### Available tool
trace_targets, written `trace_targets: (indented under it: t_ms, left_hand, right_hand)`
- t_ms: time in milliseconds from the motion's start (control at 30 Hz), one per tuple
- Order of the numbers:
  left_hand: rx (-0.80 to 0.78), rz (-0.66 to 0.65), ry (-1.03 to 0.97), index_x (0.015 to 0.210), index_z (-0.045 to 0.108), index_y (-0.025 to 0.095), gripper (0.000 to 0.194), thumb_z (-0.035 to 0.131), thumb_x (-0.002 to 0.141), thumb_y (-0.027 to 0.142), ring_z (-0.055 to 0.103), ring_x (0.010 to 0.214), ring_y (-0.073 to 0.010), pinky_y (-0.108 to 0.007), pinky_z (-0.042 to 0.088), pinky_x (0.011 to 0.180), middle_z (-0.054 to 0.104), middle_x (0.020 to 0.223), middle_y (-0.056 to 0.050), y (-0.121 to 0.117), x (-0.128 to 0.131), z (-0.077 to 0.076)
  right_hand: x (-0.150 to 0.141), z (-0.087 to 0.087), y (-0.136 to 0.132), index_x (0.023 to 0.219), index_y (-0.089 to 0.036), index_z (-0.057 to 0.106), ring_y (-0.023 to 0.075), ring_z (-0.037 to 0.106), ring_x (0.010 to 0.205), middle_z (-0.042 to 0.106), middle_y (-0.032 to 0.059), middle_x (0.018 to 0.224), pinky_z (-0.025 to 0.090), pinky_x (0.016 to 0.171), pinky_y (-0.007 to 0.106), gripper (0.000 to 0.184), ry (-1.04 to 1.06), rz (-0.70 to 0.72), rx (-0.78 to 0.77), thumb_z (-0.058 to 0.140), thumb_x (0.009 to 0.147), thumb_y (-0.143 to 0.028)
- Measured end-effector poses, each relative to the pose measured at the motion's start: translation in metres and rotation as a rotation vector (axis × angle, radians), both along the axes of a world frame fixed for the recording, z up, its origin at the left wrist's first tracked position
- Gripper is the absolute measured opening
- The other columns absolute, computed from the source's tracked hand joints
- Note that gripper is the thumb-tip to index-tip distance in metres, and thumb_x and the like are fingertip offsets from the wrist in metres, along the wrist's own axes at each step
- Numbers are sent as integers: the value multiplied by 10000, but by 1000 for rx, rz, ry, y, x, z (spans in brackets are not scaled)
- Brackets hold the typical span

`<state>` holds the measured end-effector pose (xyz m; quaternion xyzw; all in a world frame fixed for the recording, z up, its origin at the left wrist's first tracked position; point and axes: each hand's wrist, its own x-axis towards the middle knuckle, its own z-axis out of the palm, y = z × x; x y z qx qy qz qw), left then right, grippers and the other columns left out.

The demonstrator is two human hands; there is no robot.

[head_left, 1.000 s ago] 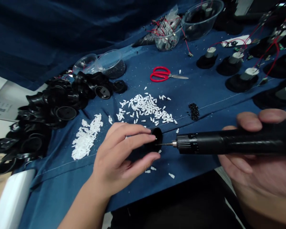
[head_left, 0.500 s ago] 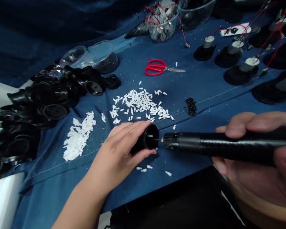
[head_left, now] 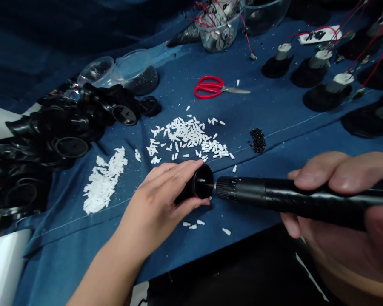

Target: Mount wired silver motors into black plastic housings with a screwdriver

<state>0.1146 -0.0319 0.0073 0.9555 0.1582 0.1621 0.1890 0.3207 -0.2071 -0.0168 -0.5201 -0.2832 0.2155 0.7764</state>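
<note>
My left hand [head_left: 161, 197] is wrapped round a black plastic cup-shaped housing [head_left: 207, 169], its open end turned to the right. A small white piece [head_left: 201, 180] shows inside it. In my right hand [head_left: 335, 204] lies a black electric screwdriver [head_left: 274, 195], held level. Its thin bit [head_left: 210, 185] reaches into the housing's mouth; where the tip ends inside is too dark to tell. Beyond my left hand lies a loose pile of small white plastic pieces [head_left: 188, 131]. A little heap of tiny black screws [head_left: 258, 140] sits above the screwdriver.
Red-handled scissors [head_left: 210, 87] lie behind the white pieces. Black housings [head_left: 72, 146] are heaped at the left, near a second white pile [head_left: 105, 182]. Motors on black bases [head_left: 328, 91] stand at the back right. A clear tub [head_left: 218, 36] holds wired motors.
The screwdriver has shifted slightly left, its bit deeper in the housing, and its rear end sits a little lower. My left hand and the housing stay nearly in place.
</note>
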Motion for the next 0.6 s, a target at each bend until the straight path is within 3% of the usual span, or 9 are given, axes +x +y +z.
trace_targets:
  t_ms: [267,400,500,600]
  left_hand:
    - [-22,10,14,1445,593,238,561,804,941,363,679,1223,-233,-393,531,1090,723,1363,-69,0,-1,0]
    - [30,5,47,1490,542,259,566,740,985,422,677,1220,-276,-450,542,1045,727,1348,-84,3,-4,-2]
    - [49,-4,48,1501,520,260,550,693,1014,447,693,1186,-284,-462,563,995,732,1327,-90,5,-5,-4]
    - [49,-6,20,1512,518,264,550,671,1022,459,704,1172,-287,-468,580,985,729,1318,-93,5,-5,-6]
  right_hand:
    - [7,3,-2,952,-289,738,210,651,588,667,43,912,510,271,314,211,20,162,14,800,890,-481]
    - [6,4,-4,1085,-291,749,200,672,642,654,48,946,557,338,291,243,51,176,64,778,905,-453]
    - [17,-1,-12,1157,-298,748,194,654,639,607,50,896,458,274,241,333,72,108,110,722,880,-481]
    - [35,-2,-17,1081,-296,772,211,640,634,560,49,833,294,185,232,314,108,-102,173,666,854,-486]
